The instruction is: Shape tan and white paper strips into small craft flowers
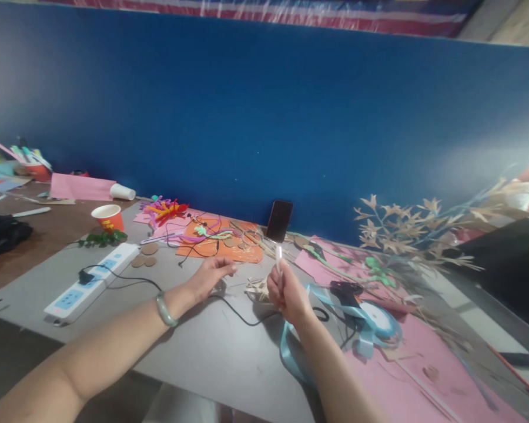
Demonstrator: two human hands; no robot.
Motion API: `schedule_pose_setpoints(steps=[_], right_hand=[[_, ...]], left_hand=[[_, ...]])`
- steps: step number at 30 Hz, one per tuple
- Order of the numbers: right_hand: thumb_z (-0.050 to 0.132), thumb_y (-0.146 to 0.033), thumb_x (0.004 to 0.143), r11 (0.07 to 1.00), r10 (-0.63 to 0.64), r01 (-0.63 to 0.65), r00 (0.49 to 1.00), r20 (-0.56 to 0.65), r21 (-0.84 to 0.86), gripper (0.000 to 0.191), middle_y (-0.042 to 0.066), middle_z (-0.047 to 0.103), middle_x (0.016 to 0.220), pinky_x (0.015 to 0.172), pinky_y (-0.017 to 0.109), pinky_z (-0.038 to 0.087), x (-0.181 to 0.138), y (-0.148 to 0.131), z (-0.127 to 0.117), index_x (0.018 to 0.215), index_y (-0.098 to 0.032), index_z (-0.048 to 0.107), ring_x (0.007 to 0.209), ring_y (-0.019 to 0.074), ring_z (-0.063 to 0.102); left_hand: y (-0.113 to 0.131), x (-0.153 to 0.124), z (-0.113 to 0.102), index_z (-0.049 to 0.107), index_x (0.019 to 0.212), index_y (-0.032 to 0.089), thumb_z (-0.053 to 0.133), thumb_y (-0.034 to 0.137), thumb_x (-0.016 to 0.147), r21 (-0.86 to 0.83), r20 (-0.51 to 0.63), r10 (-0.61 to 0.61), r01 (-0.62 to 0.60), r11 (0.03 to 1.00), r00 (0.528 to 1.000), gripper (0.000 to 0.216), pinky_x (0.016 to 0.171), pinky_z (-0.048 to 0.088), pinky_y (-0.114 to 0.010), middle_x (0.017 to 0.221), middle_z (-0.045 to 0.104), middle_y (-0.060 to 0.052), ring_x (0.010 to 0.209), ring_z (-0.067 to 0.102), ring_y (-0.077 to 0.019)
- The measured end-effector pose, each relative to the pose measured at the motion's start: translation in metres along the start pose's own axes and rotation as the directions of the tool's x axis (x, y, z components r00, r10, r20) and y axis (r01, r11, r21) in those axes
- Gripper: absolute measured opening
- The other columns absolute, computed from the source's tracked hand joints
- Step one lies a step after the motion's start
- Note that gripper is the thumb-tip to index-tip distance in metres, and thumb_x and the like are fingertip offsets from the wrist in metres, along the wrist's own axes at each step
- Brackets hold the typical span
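My right hand (286, 291) is wrapped round a slim white stick-shaped thing (279, 258), held upright; its exact kind I cannot make out. My left hand (214, 276) hovers over the grey table, thumb and fingers pinched together. Whatever is in that pinch is too small to tell. Between the hands lies a small bundle of pale dry strips (258, 289), partly behind my right hand. A black cable (238, 317) runs along the table below both hands. To the right of my right hand is a roll of light blue ribbon (381, 323), its loose end looping under my forearm.
A white power strip (92, 282) with a plug and a paper cup (108, 217) stand at left. A phone (279, 220) leans on the blue partition (255, 117). Orange paper (242, 249) carries tangled craft wires. At right are a black glue gun (346, 289), pink paper (401, 376) and dried stems (392, 223).
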State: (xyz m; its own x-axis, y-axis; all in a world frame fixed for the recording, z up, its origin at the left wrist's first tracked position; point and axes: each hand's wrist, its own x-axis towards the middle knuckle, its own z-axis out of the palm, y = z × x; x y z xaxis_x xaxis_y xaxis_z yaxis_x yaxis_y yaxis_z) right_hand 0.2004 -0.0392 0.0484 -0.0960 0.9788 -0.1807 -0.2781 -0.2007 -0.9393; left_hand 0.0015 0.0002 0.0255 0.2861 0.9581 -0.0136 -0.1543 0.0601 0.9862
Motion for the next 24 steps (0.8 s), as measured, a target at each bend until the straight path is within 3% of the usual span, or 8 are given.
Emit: schedule_pose_setpoints(steps=[2, 5, 9, 14, 17, 21, 24], right_hand=[[0.046, -0.056, 0.083, 0.966, -0.073, 0.063, 0.997, -0.031, -0.252, 0.045, -0.008, 0.032, 0.04, 0.033, 0.02, 0.014, 0.0, 0.006, 0.003, 0.057, -0.021, 0.038, 0.034, 0.0056, 0.021], [0.051, -0.054, 0.082, 0.809, -0.171, 0.183, 0.982, 0.075, -0.559, 0.04, -0.005, 0.043, 0.049, 0.041, 0.021, 0.026, -0.002, 0.015, 0.011, 0.064, -0.018, 0.05, 0.044, 0.0084, 0.035], [0.041, -0.057, 0.087, 0.69, -0.204, 0.242, 0.969, 0.137, -0.682, 0.044, -0.003, 0.046, 0.056, 0.051, 0.023, 0.032, -0.005, 0.022, 0.02, 0.068, -0.018, 0.052, 0.053, 0.0113, 0.043], [0.036, -0.057, 0.089, 0.681, -0.204, 0.213, 0.974, 0.098, -0.7, 0.048, -0.002, 0.045, 0.053, 0.051, 0.025, 0.031, -0.006, 0.023, 0.023, 0.062, -0.018, 0.05, 0.052, 0.0122, 0.042], [0.038, -0.057, 0.088, 0.738, -0.158, 0.174, 0.984, 0.084, -0.652, 0.05, -0.003, 0.043, 0.048, 0.048, 0.024, 0.029, -0.007, 0.022, 0.023, 0.055, -0.019, 0.044, 0.047, 0.0108, 0.038], [0.039, -0.058, 0.087, 0.91, 0.038, 0.011, 0.993, 0.112, -0.415, 0.05, -0.006, 0.034, 0.041, 0.038, 0.023, 0.018, -0.009, 0.022, 0.027, 0.054, -0.021, 0.036, 0.036, 0.0075, 0.027], [0.041, -0.06, 0.085, 0.967, 0.18, -0.15, 0.974, 0.138, -0.207, 0.05, -0.008, 0.03, 0.038, 0.033, 0.021, 0.008, -0.01, 0.023, 0.03, 0.055, -0.022, 0.032, 0.032, 0.0054, 0.017]], left_hand=[[0.002, -0.004, 0.005, 0.061, 0.066, 0.014, 0.071, 0.037, 0.066, 0.006, 0.005, -0.02, 0.02, 1.0, 1.0, 0.025, 0.054, 0.033, -0.022, 0.063, 0.056, 0.001, 0.053, 0.046, -0.0074], [0.004, -0.01, 0.011, 0.061, 0.064, 0.014, 0.071, 0.037, 0.066, 0.027, 0.032, -0.02, 0.02, 0.999, 0.999, 0.025, 0.056, 0.034, -0.022, 0.062, 0.056, 0.0, 0.056, 0.046, -0.0087], [0.002, -0.012, 0.014, 0.063, 0.068, 0.013, 0.07, 0.037, 0.068, 0.076, 0.1, 0.011, -0.019, 0.997, 0.995, 0.024, 0.059, 0.035, -0.023, 0.063, 0.057, 0.0, 0.059, 0.047, -0.0096], [-0.002, -0.013, 0.015, 0.063, 0.07, 0.012, 0.068, 0.038, 0.071, 0.105, 0.13, 0.044, -0.058, 0.993, 0.99, 0.026, 0.056, 0.034, -0.022, 0.064, 0.057, -0.001, 0.059, 0.046, -0.0092], [-0.003, -0.012, 0.015, 0.062, 0.07, 0.013, 0.069, 0.037, 0.071, 0.101, 0.126, 0.056, -0.069, 0.992, 0.99, 0.025, 0.057, 0.034, -0.022, 0.064, 0.056, 0.0, 0.059, 0.047, -0.0089], [-0.002, -0.01, 0.013, 0.061, 0.069, 0.013, 0.07, 0.039, 0.071, 0.072, 0.168, 0.037, -0.05, 0.996, 0.985, 0.027, 0.059, 0.036, -0.022, 0.065, 0.056, 0.0, 0.059, 0.047, -0.0089], [0.001, -0.01, 0.011, 0.061, 0.069, 0.013, 0.07, 0.038, 0.071, 0.041, 0.19, 0.05, -0.059, 0.997, 0.981, 0.027, 0.062, 0.037, -0.023, 0.065, 0.057, 0.0, 0.061, 0.049, -0.0094]])
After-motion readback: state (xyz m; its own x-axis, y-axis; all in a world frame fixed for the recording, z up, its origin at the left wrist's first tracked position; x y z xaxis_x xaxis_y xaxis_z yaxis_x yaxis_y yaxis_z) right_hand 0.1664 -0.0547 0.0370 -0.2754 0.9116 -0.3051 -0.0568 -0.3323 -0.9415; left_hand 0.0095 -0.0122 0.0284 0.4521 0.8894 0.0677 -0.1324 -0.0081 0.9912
